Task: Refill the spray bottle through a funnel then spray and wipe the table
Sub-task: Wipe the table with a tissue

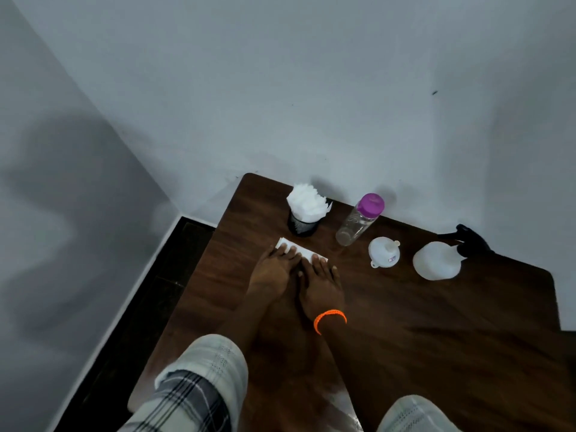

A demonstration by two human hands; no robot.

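A white folded tissue (304, 251) lies flat on the dark wooden table (405, 307). My left hand (274, 271) and my right hand (321, 283) both press on it, fingers spread, side by side. An orange band circles my right wrist. To the right lies a white funnel (384, 252), wide end down. Further right stands the white spray bottle (436, 260) with its black trigger head (470, 241). A clear water bottle (358, 221) with a purple cap stands behind the funnel.
A black mesh holder full of white tissues (305, 213) stands at the table's back left, just behind my hands. The table sits in a corner against grey walls; its left edge drops to a dark floor.
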